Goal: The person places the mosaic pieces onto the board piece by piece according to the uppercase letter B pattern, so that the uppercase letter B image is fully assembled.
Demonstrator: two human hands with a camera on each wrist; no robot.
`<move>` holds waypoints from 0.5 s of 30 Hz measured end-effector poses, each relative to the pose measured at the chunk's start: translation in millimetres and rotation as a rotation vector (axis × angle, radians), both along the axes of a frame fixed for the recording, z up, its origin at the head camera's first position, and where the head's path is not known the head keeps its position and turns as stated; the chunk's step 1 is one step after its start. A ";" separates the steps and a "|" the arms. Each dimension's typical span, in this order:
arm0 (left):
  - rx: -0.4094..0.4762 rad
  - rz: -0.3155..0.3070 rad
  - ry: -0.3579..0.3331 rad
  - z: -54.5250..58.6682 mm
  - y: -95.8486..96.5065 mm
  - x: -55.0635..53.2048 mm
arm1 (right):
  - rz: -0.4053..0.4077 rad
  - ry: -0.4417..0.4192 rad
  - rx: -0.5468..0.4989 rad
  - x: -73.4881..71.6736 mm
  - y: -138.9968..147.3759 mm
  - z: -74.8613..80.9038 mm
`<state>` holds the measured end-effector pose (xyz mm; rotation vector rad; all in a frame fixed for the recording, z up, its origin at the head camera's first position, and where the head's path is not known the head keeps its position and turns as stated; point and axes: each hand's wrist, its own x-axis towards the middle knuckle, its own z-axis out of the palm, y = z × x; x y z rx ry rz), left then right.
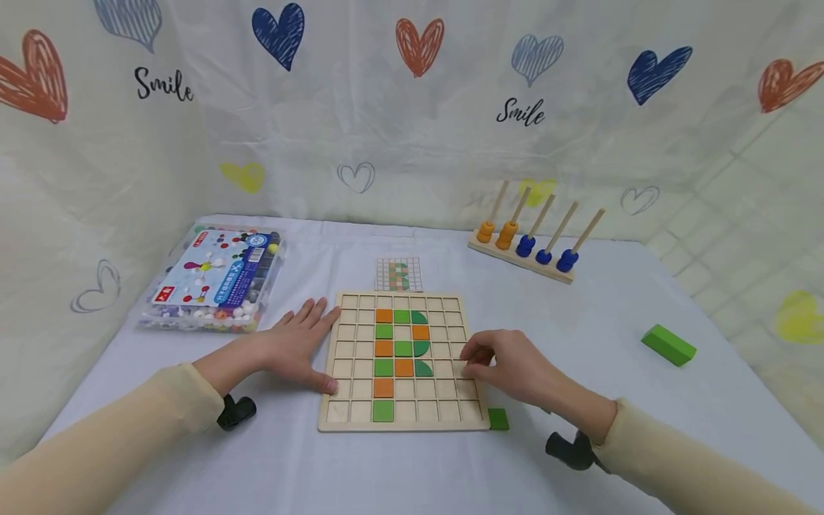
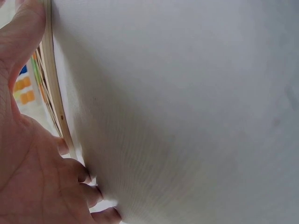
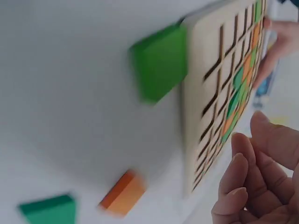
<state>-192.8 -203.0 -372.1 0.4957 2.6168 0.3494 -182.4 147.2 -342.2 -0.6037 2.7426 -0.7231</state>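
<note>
A wooden grid board point(image 1: 412, 428) lies flat on the white-covered table, with orange, light green and rounded dark green tiles point(image 1: 421, 368) in some of its cells. My left hand point(image 1: 292, 347) has its fingers spread; thumb and index fingertip touch the board's left edge. Over the board's right edge hovers my right hand point(image 1: 511, 363), fingers loosely bent, with nothing visible between fingers and thumb. A green square tile point(image 1: 498, 419) rests against the board's lower right corner. In the right wrist view, an orange tile point(image 3: 124, 193) and a dark green tile point(image 3: 49, 212) lie beside the board.
A small pattern card point(image 1: 383, 265) lies behind the board. At the far left is a clear plastic case point(image 1: 212, 268) of colored parts. A bead abacus point(image 1: 521, 259) stands at the back right. A green block point(image 1: 668, 345) lies far right.
</note>
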 end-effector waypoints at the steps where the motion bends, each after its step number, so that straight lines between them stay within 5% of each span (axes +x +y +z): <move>1: -0.001 -0.001 0.002 -0.3 -0.1 -0.2 | -0.006 0.008 -0.001 -2.8 8.3 -0.3; 8: -0.001 0.002 -0.001 -0.9 -0.3 -0.6 | -0.006 0.039 0.036 -17.4 56.7 -6.3; 15: -0.002 0.001 -0.007 1.3 0.3 0.6 | 0.027 -0.046 0.066 -20.4 81.2 -15.2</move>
